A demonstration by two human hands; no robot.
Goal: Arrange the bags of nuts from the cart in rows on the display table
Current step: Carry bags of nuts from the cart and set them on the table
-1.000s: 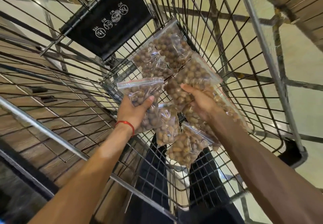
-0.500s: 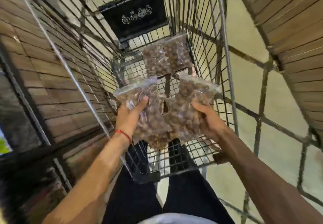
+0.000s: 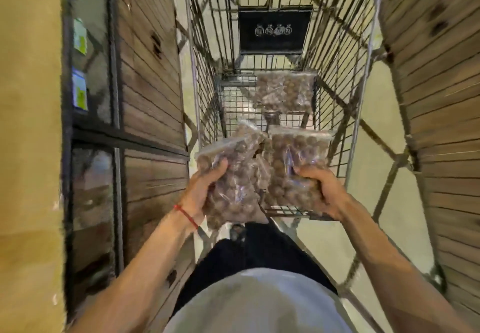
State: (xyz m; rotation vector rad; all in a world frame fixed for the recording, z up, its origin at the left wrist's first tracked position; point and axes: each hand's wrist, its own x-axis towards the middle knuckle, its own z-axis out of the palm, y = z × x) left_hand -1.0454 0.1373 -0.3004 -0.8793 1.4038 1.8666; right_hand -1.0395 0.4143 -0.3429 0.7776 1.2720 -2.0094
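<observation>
My left hand (image 3: pixel 205 192) grips clear bags of brown nuts (image 3: pixel 233 174), more than one stacked together. A further clear bag of nuts (image 3: pixel 296 166) is held in my right hand (image 3: pixel 324 190). Both bundles hang side by side over the near end of the wire cart (image 3: pixel 205 94). More bags of nuts (image 3: pixel 285 91) lie on the cart floor at its far end, below a black sign (image 3: pixel 272 29). The display table is not in view.
Wooden slatted display units stand close on the left (image 3: pixel 150 78) and on the right (image 3: pixel 441 99) of the cart. A dark metal frame with small labels (image 3: pixel 78 47) runs along the far left. Pale floor shows under the cart.
Both hands have lifted their bags up and back toward my body, out of the cart's bottom. The view has swung so the cart now points straight ahead.
</observation>
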